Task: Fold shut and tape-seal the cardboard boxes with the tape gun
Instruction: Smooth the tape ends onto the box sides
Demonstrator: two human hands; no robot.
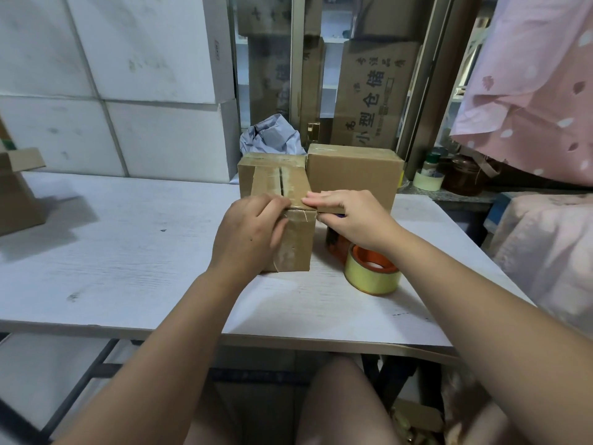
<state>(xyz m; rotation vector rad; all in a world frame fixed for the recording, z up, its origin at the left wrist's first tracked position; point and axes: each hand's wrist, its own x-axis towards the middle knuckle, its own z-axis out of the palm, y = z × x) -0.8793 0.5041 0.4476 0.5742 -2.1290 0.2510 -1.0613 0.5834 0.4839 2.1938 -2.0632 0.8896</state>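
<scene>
A small cardboard box [277, 184] stands in the middle of the white table [128, 252], with clear tape strips across its top and down its front face. My left hand [247, 236] grips the box's near top edge, fingers curled over the top and thumb on the front. My right hand [349, 216] pinches a flap [330, 209] that sticks out from the box's right side, fingers flat on top of it. The orange tape gun [372, 268] with its yellowish roll lies on the table just under my right wrist, held by neither hand.
A larger closed box [353, 175] stands right behind, touching the small one. An open box [16, 194] sits at the table's left edge. Crumpled grey plastic [269, 136], a tape roll [428, 181] and jars lie at the back; pink cloth [529, 91] hangs on the right.
</scene>
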